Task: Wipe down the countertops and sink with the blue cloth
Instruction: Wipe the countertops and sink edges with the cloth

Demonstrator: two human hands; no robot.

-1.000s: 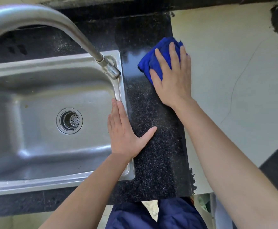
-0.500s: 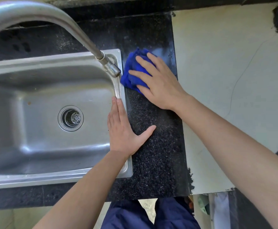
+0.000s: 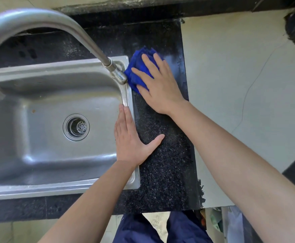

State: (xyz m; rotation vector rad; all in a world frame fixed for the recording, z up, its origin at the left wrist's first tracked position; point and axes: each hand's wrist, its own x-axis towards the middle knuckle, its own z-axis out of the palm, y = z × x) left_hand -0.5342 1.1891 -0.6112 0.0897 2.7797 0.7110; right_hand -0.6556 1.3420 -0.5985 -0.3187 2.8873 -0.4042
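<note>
Blue cloth [image 3: 137, 71] now beside faucet [image 3: 97, 50]

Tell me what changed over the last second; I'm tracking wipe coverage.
The right hand, pressing flat on the blue cloth, slid it left across the black countertop, from near the pale surface to the sink rim beside the faucet. Nothing was grasped or released. The left hand stayed flat, spanning the sink rim and countertop.
</note>
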